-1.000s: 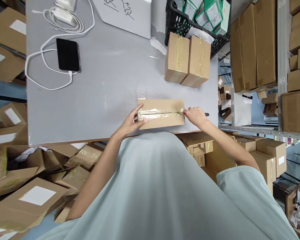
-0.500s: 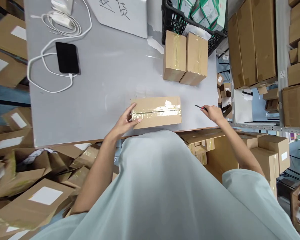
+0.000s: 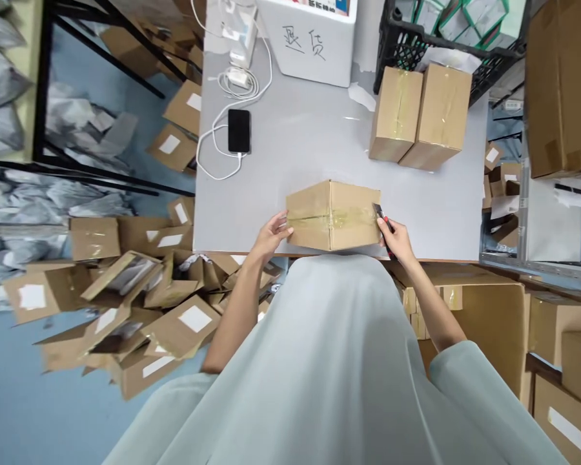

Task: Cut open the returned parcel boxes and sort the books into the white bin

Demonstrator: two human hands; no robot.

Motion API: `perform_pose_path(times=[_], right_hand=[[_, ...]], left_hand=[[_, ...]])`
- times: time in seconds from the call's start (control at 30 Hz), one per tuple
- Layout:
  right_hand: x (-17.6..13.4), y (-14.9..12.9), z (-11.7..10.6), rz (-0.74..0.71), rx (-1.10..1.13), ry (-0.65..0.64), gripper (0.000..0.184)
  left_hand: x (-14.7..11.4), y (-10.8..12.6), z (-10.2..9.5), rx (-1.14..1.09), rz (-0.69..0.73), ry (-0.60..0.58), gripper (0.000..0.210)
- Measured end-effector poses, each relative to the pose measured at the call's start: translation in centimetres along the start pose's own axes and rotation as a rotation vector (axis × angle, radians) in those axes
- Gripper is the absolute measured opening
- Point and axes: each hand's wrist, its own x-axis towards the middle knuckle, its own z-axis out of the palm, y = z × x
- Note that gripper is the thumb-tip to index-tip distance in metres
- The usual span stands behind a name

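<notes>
A taped cardboard box (image 3: pixel 356 219) is at the table's front edge, tilted so that two faces and the edge between them show. Yellowish clear tape runs across both faces. My left hand (image 3: pixel 272 234) grips its left end, thumb in front and fingers behind. A utility knife (image 3: pixel 387 232) with a black and red handle is held in my right hand (image 3: pixel 396 237), its blade pointing up and away from me. That hand is also against the box's right end; the blade lies close to the cardboard, and whether it touches I cannot tell.
Two taped boxes (image 3: pixel 419 119) stand at the back right before a black crate (image 3: pixel 401 51) of green-and-white packs. At the back left are a phone (image 3: pixel 239 131), white cables and a white bin (image 3: pixel 310 45). Opened cartons (image 3: pixel 174 323) heap on the floor at left.
My right hand has come leftward with the knife to the box's right end. The box has been turned and tilted up. My view has swung left.
</notes>
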Motion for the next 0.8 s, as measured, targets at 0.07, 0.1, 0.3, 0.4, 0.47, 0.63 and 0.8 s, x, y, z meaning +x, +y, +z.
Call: perform_pose_path(times=[0.07, 0.1, 0.3, 0.4, 0.47, 0.63, 0.8], right_hand=[[-0.4, -1.4, -1.6, -0.018, -0.074, 0.023, 0.061], [-0.5, -2.0, -2.7, -0.022, -0.135, 0.037, 0.061], [0.6, -4.8, -7.8, -0.025, -0.671, 0.172, 0.069], [1.1, -5.4, -7.8, -0.006, -0.771, 0.203, 0.066], [1.2, -6.0, -6.8, 0.014, -0.793, 0.23, 0.068], [1.4, -8.0, -3.5, 0.007, -0.835, 0.239, 0.072], [1.1, -9.6, -1.1, -0.004, -0.897, 0.177, 0.072]], left_hand=[[1.0, -0.4, 1.9, -0.018, -0.031, -0.019, 0.106], [1.6, -0.5, 3.3, -0.04, -0.046, -0.04, 0.112], [3.8, 1.1, 11.6, -0.036, -0.009, -0.195, 0.106], [3.4, 3.9, 11.9, 0.104, 0.114, -0.102, 0.089], [3.3, 6.7, 10.9, 0.105, 0.249, -0.003, 0.078], [4.4, 14.2, 8.4, 0.069, 0.409, 0.055, 0.055], [4.9, 15.6, 6.4, 0.105, 0.307, 0.001, 0.049]])
